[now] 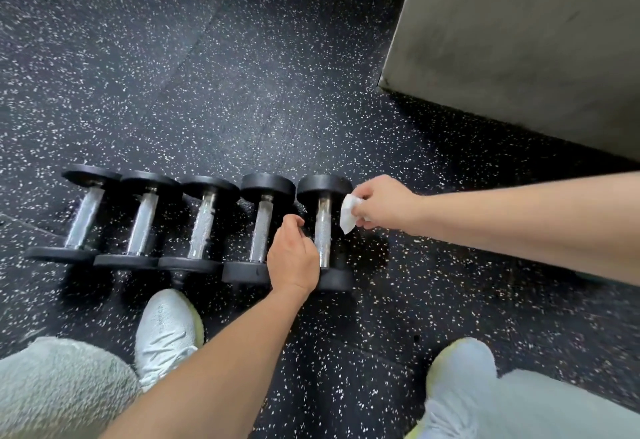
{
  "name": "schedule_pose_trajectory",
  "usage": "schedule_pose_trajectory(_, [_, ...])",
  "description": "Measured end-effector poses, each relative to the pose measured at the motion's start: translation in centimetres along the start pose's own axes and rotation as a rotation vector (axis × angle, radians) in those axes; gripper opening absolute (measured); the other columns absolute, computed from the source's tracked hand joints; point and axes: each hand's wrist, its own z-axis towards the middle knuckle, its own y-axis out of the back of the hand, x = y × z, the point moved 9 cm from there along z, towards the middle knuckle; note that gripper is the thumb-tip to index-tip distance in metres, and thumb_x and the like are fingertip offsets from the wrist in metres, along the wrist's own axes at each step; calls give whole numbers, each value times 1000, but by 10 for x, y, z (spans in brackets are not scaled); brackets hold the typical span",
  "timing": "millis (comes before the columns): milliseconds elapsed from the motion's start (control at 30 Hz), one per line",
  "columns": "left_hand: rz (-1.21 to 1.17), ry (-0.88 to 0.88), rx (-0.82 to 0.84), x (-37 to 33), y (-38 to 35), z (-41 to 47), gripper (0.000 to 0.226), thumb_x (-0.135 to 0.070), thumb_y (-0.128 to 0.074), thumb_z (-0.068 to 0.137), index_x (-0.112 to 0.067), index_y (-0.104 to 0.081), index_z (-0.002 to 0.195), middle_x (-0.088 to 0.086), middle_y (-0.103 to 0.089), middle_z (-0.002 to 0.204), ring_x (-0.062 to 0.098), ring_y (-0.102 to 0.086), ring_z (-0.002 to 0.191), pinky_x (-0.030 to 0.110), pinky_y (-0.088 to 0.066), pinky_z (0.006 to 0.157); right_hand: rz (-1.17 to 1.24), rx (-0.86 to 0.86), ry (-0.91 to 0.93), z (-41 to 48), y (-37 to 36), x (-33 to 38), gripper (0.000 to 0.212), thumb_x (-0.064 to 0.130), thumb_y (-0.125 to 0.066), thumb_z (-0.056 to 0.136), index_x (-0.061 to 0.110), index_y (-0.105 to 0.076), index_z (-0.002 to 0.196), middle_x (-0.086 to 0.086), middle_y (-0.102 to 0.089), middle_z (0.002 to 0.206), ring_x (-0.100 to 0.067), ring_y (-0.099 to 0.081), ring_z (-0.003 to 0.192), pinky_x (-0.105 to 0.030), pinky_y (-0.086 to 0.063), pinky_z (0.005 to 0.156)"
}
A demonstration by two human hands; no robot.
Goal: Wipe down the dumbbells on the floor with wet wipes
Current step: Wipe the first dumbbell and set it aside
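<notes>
Several black dumbbells with chrome handles lie side by side in a row on the speckled floor. My right hand [382, 203] pinches a white wet wipe [349, 213] just to the right of the rightmost dumbbell [323, 227], close to its far head. My left hand [293, 255] hovers with curled fingers over the gap between the rightmost dumbbell and its neighbour [260, 227], holding nothing that I can see. It hides part of the near heads of both.
A large grey block [519, 40] stands on the floor at the back right. My two pale shoes [166, 331] [460, 369] are planted in front of the row. Black rubber floor [207, 75] stretches beyond the dumbbells.
</notes>
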Motion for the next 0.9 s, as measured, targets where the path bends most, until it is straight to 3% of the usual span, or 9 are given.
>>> schedule_pose_trajectory(100, [-3, 5, 2, 1, -2, -1, 21, -15, -42, 100, -24, -50, 118, -4, -64, 103, 25, -61, 92, 45, -50, 80, 55, -86, 51, -5, 6, -7, 18, 14, -52, 83, 12, -61, 68, -1, -60, 65, -10, -53, 54, -28, -40, 63])
schedule_pose_trajectory(200, [-14, 2, -4, 6, -4, 1, 19, -17, -42, 103, -25, -50, 119, -5, -65, 103, 23, -63, 92, 44, -50, 79, 56, -227, 169, 0, -6, -13, 23, 17, -52, 94, 16, -69, 78, 2, -59, 61, -8, -45, 47, -29, -38, 54])
schedule_pose_trajectory(267, [-25, -13, -18, 11, -6, 1, 19, -19, -42, 103, -25, -51, 119, -5, -66, 105, 23, -62, 93, 45, -50, 80, -3, -338, 277, 5, -19, -16, 20, 20, -55, 98, 23, -74, 100, 7, -71, 74, -11, -60, 62, -31, -49, 65])
schedule_pose_trajectory(333, [-29, -28, -32, 11, -5, 2, 19, -19, -43, 103, -24, -52, 119, -4, -66, 107, 22, -62, 95, 44, -49, 81, -59, -435, 358, 6, -30, -14, 17, 24, -56, 99, 27, -66, 112, 8, -74, 87, -16, -67, 77, -35, -53, 75])
schedule_pose_trajectory(433, [-49, -31, -45, 9, -6, 2, 18, -18, -44, 105, -22, -53, 120, -4, -66, 107, 21, -61, 96, 43, -48, 81, -256, -563, 481, 4, -37, -6, 4, 26, -58, 98, 27, -56, 102, 7, -67, 82, -21, -65, 71, -37, -50, 63])
schedule_pose_trajectory(500, [-69, -40, -45, 7, -7, 1, 17, -17, -44, 104, -23, -52, 118, -5, -65, 104, 21, -61, 94, 43, -47, 80, -309, -654, 541, 3, -34, -4, 1, 23, -61, 95, 24, -61, 95, 5, -65, 85, -21, -64, 71, -38, -50, 58])
schedule_pose_trajectory(633, [-61, -40, -50, 9, -8, 1, 18, -14, -45, 103, -22, -52, 117, -5, -65, 102, 22, -61, 92, 43, -46, 77, -436, -620, 662, 14, -55, 0, 10, 20, -62, 95, 18, -70, 100, 5, -65, 102, -19, -62, 83, -38, -53, 58])
schedule_pose_trajectory(767, [-14, -76, -28, 5, -1, 2, 22, -11, -46, 99, -18, -53, 119, -2, -65, 101, 24, -61, 92, 45, -47, 78, -486, -582, 746, 9, -75, -8, 38, 4, -64, 86, 12, -69, 122, -1, -67, 115, -23, -64, 94, -35, -57, 67])
schedule_pose_trajectory(900, [201, -268, 55, -2, 8, -5, 21, -13, -48, 97, -15, -56, 116, -1, -66, 80, 28, -60, 73, 44, -45, 69, -517, -569, 861, -4, -81, -8, 24, 2, -65, 89, 8, -71, 111, -3, -68, 105, -25, -59, 90, -34, -52, 71])
